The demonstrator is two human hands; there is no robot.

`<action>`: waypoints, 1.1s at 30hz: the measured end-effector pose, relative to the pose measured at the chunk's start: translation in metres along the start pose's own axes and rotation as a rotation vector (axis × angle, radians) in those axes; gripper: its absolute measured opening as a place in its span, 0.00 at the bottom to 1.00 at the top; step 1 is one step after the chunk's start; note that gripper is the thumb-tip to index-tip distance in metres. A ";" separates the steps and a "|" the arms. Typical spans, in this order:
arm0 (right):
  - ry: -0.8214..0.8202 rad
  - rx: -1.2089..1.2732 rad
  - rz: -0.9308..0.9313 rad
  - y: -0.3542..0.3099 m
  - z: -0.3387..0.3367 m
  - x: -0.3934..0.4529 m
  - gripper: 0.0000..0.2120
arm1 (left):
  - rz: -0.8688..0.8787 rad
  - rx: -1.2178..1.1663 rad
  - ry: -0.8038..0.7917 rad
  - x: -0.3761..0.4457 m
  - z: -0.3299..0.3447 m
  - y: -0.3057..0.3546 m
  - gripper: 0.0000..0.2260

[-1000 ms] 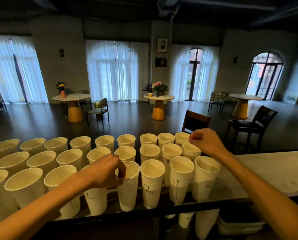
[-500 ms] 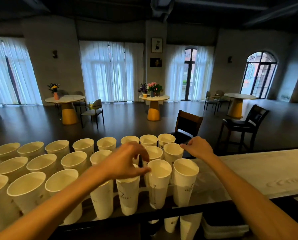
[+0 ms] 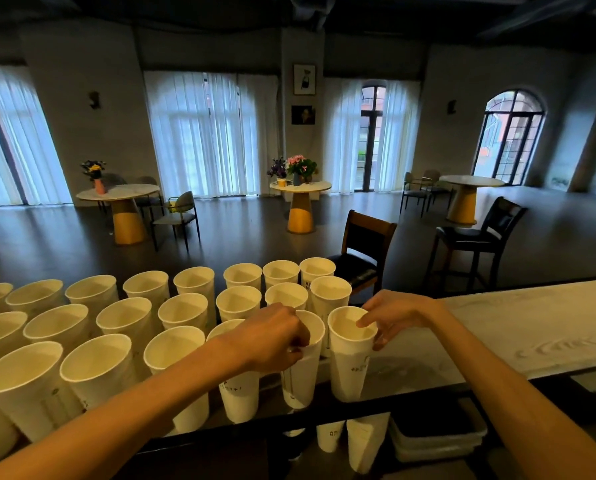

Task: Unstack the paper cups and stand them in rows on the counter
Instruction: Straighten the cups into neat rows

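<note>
Many tall white paper cups (image 3: 182,315) stand upright in three rows along the counter (image 3: 532,327), filling its left part. My left hand (image 3: 272,337) is closed on the rim of a front-row cup (image 3: 301,382). Right beside it, my right hand (image 3: 390,317) pinches the rim of the last front-row cup (image 3: 350,362), forefinger inside and thumb outside. Both cups stand near the counter's front edge. A forearm hides part of the neighbouring cup (image 3: 239,398).
To the right of the cups the counter's pale top stretches bare. Under the counter lie more cups (image 3: 366,441) and a stack of white trays (image 3: 435,441). Two dark chairs (image 3: 366,251) stand just beyond the counter, with round tables farther back.
My left hand has moved right from one front-row cup to the cup beside it. My right hand has come down from the back row onto the end cup's rim. The camera has turned left.
</note>
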State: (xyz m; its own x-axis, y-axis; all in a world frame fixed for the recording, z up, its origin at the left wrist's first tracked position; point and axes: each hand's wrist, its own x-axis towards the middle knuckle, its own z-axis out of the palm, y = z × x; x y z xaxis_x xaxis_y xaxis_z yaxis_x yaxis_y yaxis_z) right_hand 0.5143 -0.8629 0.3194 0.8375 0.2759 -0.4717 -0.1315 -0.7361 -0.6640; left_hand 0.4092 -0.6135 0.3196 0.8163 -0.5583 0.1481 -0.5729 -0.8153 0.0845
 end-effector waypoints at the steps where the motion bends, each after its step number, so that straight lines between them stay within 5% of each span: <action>1: -0.006 0.022 -0.005 0.002 0.003 0.001 0.16 | 0.001 -0.001 -0.008 -0.001 0.000 -0.001 0.11; 17: 0.017 -0.050 -0.022 0.002 0.004 -0.001 0.23 | 0.025 0.028 -0.002 -0.004 0.000 -0.003 0.12; 24: 0.419 -0.051 -0.211 -0.011 -0.010 0.008 0.20 | -0.003 -0.030 0.115 -0.013 -0.015 -0.016 0.17; 29: 0.674 -0.142 -0.368 -0.028 -0.012 0.014 0.22 | -0.254 -0.078 0.258 -0.012 -0.047 -0.075 0.09; 33: 0.781 -0.109 -0.405 -0.034 -0.013 0.025 0.19 | -0.403 0.052 0.229 -0.005 -0.057 -0.138 0.08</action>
State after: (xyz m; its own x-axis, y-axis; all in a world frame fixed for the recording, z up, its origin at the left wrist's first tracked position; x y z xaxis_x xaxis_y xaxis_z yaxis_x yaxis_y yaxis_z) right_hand 0.5470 -0.8390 0.3379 0.9370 0.0566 0.3448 0.2714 -0.7395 -0.6161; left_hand 0.4801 -0.4895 0.3630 0.9326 -0.1520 0.3273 -0.2043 -0.9700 0.1316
